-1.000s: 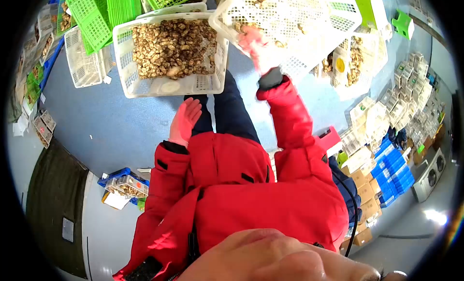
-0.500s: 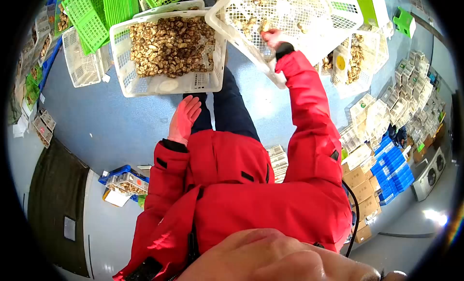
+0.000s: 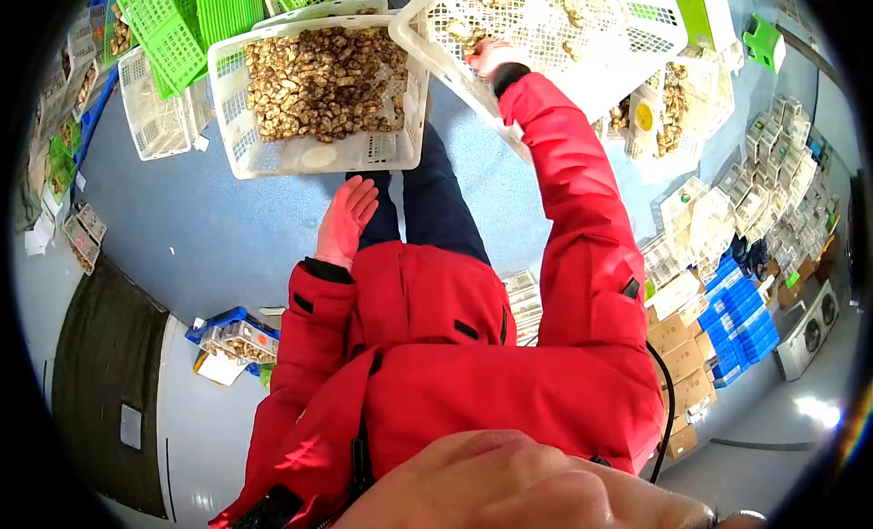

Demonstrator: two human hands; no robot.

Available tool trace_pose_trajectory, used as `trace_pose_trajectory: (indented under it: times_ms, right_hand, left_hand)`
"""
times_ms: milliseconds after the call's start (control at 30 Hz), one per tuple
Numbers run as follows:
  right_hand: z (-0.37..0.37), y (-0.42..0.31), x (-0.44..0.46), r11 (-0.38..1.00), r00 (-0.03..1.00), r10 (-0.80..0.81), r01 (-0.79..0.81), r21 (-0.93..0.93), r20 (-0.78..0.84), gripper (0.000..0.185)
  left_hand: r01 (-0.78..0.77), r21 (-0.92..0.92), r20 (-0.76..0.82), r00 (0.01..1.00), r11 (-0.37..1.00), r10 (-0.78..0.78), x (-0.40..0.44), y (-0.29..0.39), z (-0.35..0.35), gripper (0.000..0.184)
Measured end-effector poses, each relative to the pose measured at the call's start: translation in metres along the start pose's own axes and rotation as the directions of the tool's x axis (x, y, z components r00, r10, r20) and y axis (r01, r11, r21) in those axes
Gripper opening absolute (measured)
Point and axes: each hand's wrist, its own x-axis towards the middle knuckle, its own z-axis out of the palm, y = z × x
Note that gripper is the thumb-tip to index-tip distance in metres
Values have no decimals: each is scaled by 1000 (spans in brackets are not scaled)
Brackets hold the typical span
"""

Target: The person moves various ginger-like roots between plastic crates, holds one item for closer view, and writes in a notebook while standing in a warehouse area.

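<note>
My right hand (image 3: pixel 496 56) reaches into the upper white perforated crate (image 3: pixel 405 29), fingers drawn together at a few brown-and-cream pieces that look like mushrooms (image 3: pixel 466 31). Its fingertips close on one mushroom, partly hidden by the hand. More such mushrooms (image 3: pixel 573 9) lie scattered on that crate's mesh bottom. My left hand (image 3: pixel 346 224) is held palm up before my body, fingers spread, holding nothing. Just ahead of it stands a second white crate (image 3: pixel 241 161), with a thick layer of mottled mushrooms (image 3: pixel 318 84) and a pale round disc (image 3: pixel 318 155) near its front wall.
Green crates (image 3: pixel 164 34) are stacked at the upper left beside a white crate (image 3: pixel 153 120). More mushroom-filled crates (image 3: pixel 671 120) stand at the right. Farther off are stacked white baskets (image 3: pixel 764 184), blue trays (image 3: pixel 737 320) and cardboard boxes (image 3: pixel 687 374).
My right hand has shifted left and slightly up inside the upper crate, toward the mushrooms at its left side. My left hand stays almost in place, open.
</note>
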Motion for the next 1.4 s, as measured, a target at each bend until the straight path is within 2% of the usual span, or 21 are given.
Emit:
trace_pose_trajectory:
  times_ms: [33, 67, 100, 133, 200, 300, 333, 433, 500, 700, 733, 800, 833, 933, 967, 1100, 1200, 1267, 1300, 1333, 1400]
  right_hand:
    - [6, 15, -5, 882, 998, 13, -43, 469, 67, 40]
    - [-4, 22, -22, 557, 991, -7, -105, 824, 131, 36]
    - [2, 43, -25, 111, 972, -209, -87, 990, 109, 30]
    - [-10, 53, -45, -244, 939, -345, -96, 965, 6, 31]
    - [-29, 52, -82, -529, 866, -440, -39, 848, -235, 36]
    - [-37, 31, -117, -664, 899, -193, 175, 727, -393, 50]
    - [-36, 31, -114, -730, 854, -297, 85, 679, -427, 52]
    - [-44, 2, -124, -732, 855, -205, 189, 655, -476, 52]
    - [-51, -8, -133, -613, 877, -170, 263, 745, -449, 50]
    - [-30, -13, -138, -650, 879, -194, 218, 729, -436, 38]
    - [-28, -20, -135, -882, 807, -334, -86, 463, -487, 35]
    - [-33, -31, -150, -571, 946, -184, 117, 813, -265, 28]
    - [-20, -31, -136, -744, 817, -404, -32, 668, -411, 33]
    - [-29, -51, -152, -591, 946, -172, 122, 797, -273, 41]
    - [-20, -53, -144, -725, 902, -266, 44, 688, -338, 47]
    - [-7, -42, -142, -652, 944, -213, 55, 756, -253, 48]
    - [-9, -4, -120, -239, 943, 35, 328, 914, -330, 46]
    - [14, 47, -78, 274, 928, 220, 238, 932, -302, 49]
    - [16, 65, -67, 669, 931, 266, 8, 743, -249, 52]
    - [20, 77, -59, 898, 918, 329, -232, 374, -220, 55]
    - [40, 82, -42, 960, 955, 281, -277, 49, -93, 61]
  left_hand:
    - [10, -13, -9, 1000, 1000, -10, 0, 1, 1, 43]
    - [20, -28, -16, 1000, 999, -20, 1, 1, 2, 42]
    - [32, -41, -26, 999, 999, -33, 0, 1, 2, 41]
    - [26, -57, 5, 1000, 998, -26, -1, 0, 1, 41]
    - [14, -87, 70, 998, 996, -8, 0, -1, -4, 41]
    - [47, -80, 18, 999, 996, -45, 1, -1, -4, 42]
    - [36, -61, 31, 999, 998, -34, 1, -1, -3, 43]
    - [25, -64, 88, 996, 998, -20, -2, 1, -6, 44]
    - [20, -47, 64, 998, 999, -17, -3, 3, -5, 44]
    - [23, -30, 43, 999, 999, -22, -5, 1, -3, 45]
    - [18, -28, 45, 999, 999, -17, -5, 1, -3, 45]
    - [32, -49, 43, 999, 998, -30, -6, 1, -4, 44]
    - [36, -59, 45, 998, 998, -34, -6, 1, -4, 44]
    - [25, -60, 39, 999, 998, -23, -8, 1, -2, 45]
    - [18, -62, 41, 999, 998, -16, -8, 1, -3, 45]
    - [18, -74, 47, 999, 997, -15, -6, 0, -6, 46]
    - [18, -66, 35, 999, 998, -16, -6, 0, -6, 46]
    - [20, -56, 36, 999, 998, -18, -6, -1, -5, 46]
    - [17, -52, 42, 999, 999, -15, -4, -1, -6, 46]
    - [14, -48, 47, 999, 999, -12, -4, -2, -6, 46]
    - [21, -47, 55, 998, 999, -19, -2, -4, -7, 46]
